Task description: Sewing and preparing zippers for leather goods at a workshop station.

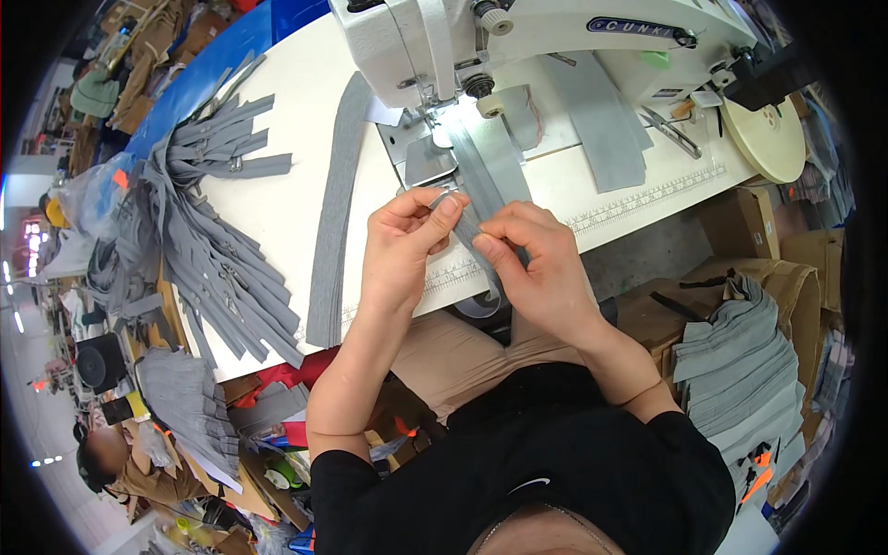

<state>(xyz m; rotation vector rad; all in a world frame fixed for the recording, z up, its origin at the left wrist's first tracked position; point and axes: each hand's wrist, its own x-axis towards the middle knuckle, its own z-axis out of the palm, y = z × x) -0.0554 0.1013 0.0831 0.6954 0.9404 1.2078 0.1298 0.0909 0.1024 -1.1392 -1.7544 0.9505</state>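
My left hand (400, 242) is closed in a pinch on a narrow grey fabric strip (469, 225), thumb against the forefinger. My right hand (544, 266) pinches the same strip a little farther right, close to the table's front edge. Beyond my fingers, grey material (481, 157) runs back under the lit needle area of a white sewing machine (393, 46). Whether the strip joins that material cannot be made out. A long grey fabric band (337, 213) lies on the table left of my left hand.
Many grey zippers (217, 240) are heaped on the table's left side. Grey fabric panels (601, 129), scissors (672, 132) and a pale round reel (766, 139) lie to the right. Stacked grey pieces (740, 361) rest in a box at right. Another person (153, 472) sits at lower left.
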